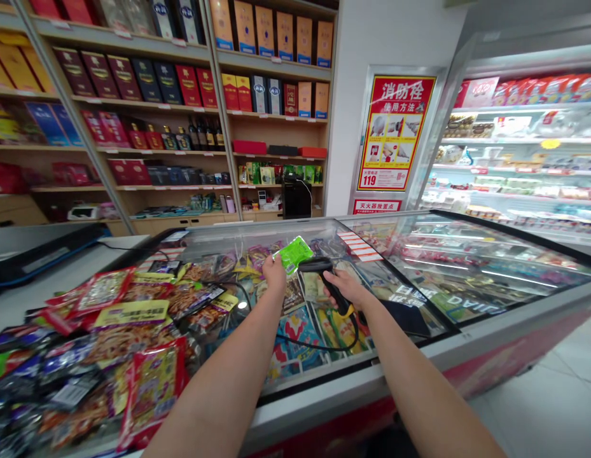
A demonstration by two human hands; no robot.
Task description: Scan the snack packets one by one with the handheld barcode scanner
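Note:
My left hand (pixel 275 273) is closed on a small green snack packet (pixel 295 253), holding it up over the glass lid of a chest freezer (pixel 467 343). My right hand (pixel 345 289) grips a black barcode scanner (pixel 319 267) by its handle. The scanner's head points left at the green packet, almost touching it. A black cable (pixel 319 346) runs from the scanner across the glass. Both forearms reach forward from the bottom of the view.
A heap of snack packets (pixel 109 343) lies on the freezer lid at the left. Wooden shelves (pixel 180 108) with boxed goods and bottles fill the back wall. An open refrigerated display (pixel 519 146) stands at the right. A red poster (pixel 394 133) hangs between them.

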